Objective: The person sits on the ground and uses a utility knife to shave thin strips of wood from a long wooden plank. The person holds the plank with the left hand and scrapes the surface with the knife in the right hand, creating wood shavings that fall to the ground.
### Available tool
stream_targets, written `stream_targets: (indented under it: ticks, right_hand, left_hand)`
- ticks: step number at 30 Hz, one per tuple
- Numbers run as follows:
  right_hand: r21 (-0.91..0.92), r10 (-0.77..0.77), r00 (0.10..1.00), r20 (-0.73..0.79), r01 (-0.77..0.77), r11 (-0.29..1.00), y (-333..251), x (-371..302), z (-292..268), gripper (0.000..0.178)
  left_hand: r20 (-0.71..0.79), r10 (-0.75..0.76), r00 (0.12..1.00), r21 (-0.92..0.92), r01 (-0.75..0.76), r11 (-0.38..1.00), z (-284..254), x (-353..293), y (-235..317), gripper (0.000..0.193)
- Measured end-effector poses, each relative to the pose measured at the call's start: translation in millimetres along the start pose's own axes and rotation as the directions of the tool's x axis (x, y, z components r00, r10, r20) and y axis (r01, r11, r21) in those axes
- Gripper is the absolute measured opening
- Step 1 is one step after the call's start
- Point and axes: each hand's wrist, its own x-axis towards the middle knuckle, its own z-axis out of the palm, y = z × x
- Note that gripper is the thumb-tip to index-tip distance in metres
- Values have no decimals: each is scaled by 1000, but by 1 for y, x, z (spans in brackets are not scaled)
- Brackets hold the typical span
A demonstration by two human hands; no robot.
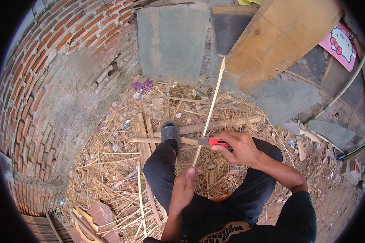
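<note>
A long, pale bamboo strip (213,100) slants up and away from me, its far end in front of the leaning boards. My left hand (183,190) pinches its near end between thumb and fingers. In my right hand (242,149) is a red-handled utility knife (217,141), its blade pointing left and lying across the strip a little above my left hand. Whether the blade bites into the bamboo cannot be made out. Beneath the strip, a round wooden pole (186,140) lies across the ground by my dark shoe (170,131).
A brick wall (36,105) rises at the left. Grey (174,40) and brown boards (284,36) lean at the back, with a pink cartoon panel (340,46) at far right. Straw, shavings, rubble and thin strips (140,194) cover the ground. A thicker pole (219,124) lies ahead.
</note>
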Motion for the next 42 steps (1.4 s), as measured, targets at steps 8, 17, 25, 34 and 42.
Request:
stream_targets:
  ticks: [8,17,25,34,42]
  right_hand:
    - [-9,-90,996,-1,90,996,-8,-13,18,30]
    - [-72,-114,987,-109,106,992,-5,-3,11,29]
    - [-116,-173,981,-90,163,980,-4,5,6,30]
    - [-162,-139,981,-138,116,980,-1,12,0,29]
    - [-130,7,980,-197,-33,991,28,35,-31,24]
  left_hand:
    - [-36,126,991,72,-123,990,17,15,24,40]
    - [-94,174,980,113,-163,980,23,11,26,40]
    - [-102,195,976,173,-176,969,15,1,31,40]
    - [-92,76,993,165,-60,984,9,-10,33,42]
    - [-74,60,995,173,-46,984,10,-40,14,45]
